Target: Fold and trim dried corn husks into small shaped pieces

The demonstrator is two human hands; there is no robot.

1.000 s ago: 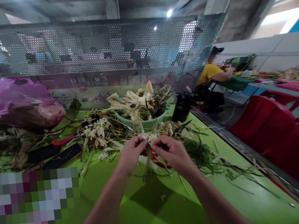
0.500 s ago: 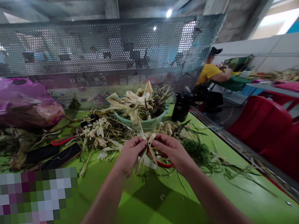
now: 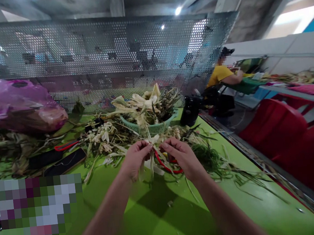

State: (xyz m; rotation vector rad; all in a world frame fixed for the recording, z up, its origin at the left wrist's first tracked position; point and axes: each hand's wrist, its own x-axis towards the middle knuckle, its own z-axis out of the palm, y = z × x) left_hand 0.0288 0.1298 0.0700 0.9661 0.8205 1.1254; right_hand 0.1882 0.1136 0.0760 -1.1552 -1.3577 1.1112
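Observation:
Between my fingertips is a pale, dried corn husk strip (image 3: 154,140), with loose ends hanging below. My left hand (image 3: 135,158) pinches it from the left, and my right hand (image 3: 179,153) closes its thumb and forefinger on its right side. Just below and behind the fingers lie red scissor handles (image 3: 169,167), partly covered by the right hand. Beyond my hands stands a light green basket (image 3: 158,129) heaped with dried husks (image 3: 141,103). A bundle of green strands (image 3: 209,158) lies right of my right hand.
A pink plastic bag (image 3: 26,105) stands back left. A red-handled tool (image 3: 66,146) and a dark flat block (image 3: 65,163) lie among dried stalks on the green table (image 3: 105,212). A black cylindrical object (image 3: 189,111) stands right of the basket. A person in yellow (image 3: 221,75) sits beyond red chairs (image 3: 272,124).
The strip's upper loop has shifted and its ends hang differently. My right fingers have drawn slightly away from the left, uncovering more of the red handles.

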